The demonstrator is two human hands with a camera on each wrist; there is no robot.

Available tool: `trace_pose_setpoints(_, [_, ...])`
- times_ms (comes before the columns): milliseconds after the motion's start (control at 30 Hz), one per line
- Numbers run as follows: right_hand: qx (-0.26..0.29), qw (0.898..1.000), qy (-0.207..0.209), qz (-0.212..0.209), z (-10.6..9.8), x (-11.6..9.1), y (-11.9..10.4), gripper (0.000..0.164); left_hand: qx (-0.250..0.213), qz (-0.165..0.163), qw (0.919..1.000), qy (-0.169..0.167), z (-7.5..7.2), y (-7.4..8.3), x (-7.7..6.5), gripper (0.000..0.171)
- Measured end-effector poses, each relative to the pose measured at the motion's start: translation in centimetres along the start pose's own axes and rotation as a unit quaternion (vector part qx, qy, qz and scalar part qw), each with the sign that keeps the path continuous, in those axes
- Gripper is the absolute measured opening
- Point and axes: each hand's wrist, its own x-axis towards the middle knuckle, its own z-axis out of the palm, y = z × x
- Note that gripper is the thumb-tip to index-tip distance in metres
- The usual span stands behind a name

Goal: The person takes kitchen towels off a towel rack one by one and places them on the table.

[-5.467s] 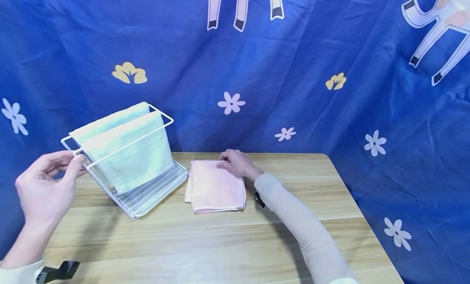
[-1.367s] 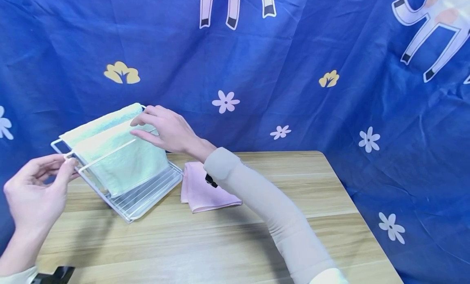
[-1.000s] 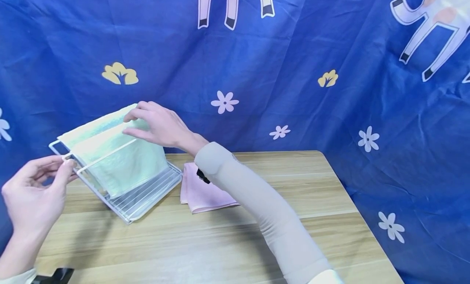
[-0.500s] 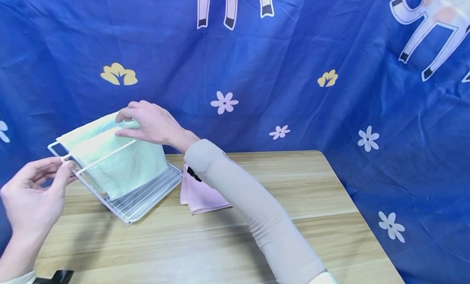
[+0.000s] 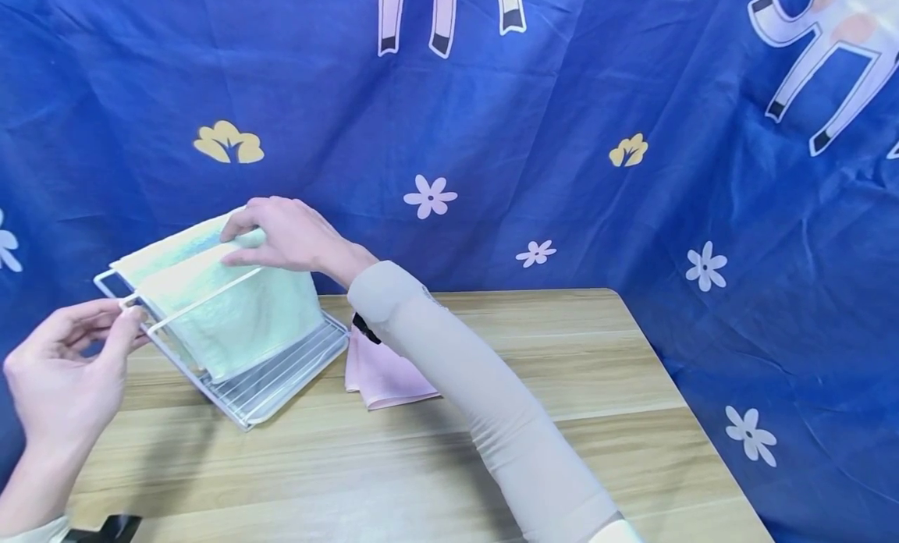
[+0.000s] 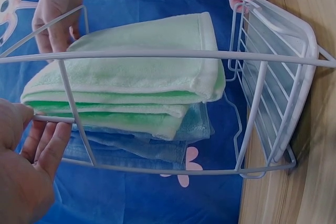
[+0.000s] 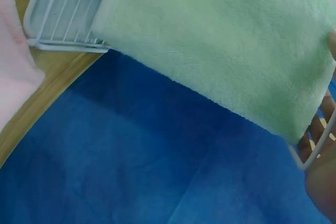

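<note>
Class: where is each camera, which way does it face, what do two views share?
Head: worn there, facing forward and down at the rack; left hand, right hand show.
Left wrist: worn there, facing the rack; both hands show.
Right wrist: worn there, facing the green towel; right hand partly shows.
Wrist views share: rack, green towel.

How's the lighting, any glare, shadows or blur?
Head: green towel washed out near its top, pale sheen on the near tabletop, soft shadow below the right sleeve; left wrist: dimmer, towel folds distinct; right wrist: dim, blue curtain slightly soft.
</note>
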Motion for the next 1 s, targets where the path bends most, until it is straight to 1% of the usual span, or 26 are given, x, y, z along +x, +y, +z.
trace_pose_setpoints(100, [0.017,1.000,-0.015,0.014,-0.05,0.27,-0.14,0.040,-0.001,0.000,1.0000,0.000,-0.02,0.10,-0.02,0.025])
trace_pose_setpoints(233, [0.017,1.000,-0.016,0.018,-0.02,0.40,-0.24,0.037,0.000,0.000,1.0000,-0.003,-0.03,0.18,-0.03,0.024])
trace_pose_setpoints(500, [-0.004,1.000,0.005,-0.004,0.11,0.16,-0.18,0.032,-0.004,0.000,1.0000,-0.001,-0.04,0.20,0.05,0.025])
trace_pose_setpoints(700, [-0.017,1.000,0.015,-0.007,0.35,-0.07,-0.27,0.030,-0.005,-0.001,1.0000,-0.004,-0.04,0.30,0.04,0.025])
trace_pose_setpoints(1000, [-0.007,1.000,0.028,-0.006,0.74,-0.20,-0.31,0.029,-0.007,-0.003,1.0000,-0.001,-0.06,0.42,-0.02,0.025])
